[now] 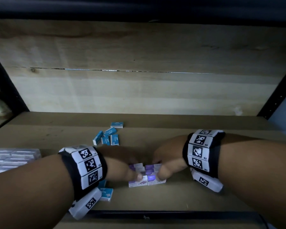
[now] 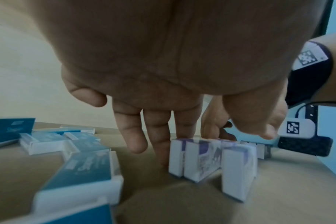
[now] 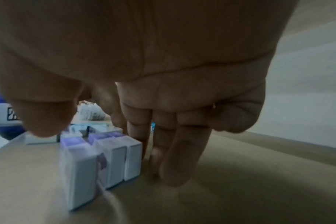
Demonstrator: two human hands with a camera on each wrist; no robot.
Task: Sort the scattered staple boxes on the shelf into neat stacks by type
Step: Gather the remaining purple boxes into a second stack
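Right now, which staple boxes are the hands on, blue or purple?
The purple boxes, standing between left hand and right hand; the blue boxes lie scattered aside.

Seven blue staple boxes lie on the shelf: five clustered toward the back, two near the front edge. Between the left hand and right hand stand about six purple-and-white staple boxes, two rows of three. The block of pale boxes at the left edge is too blurred to count.
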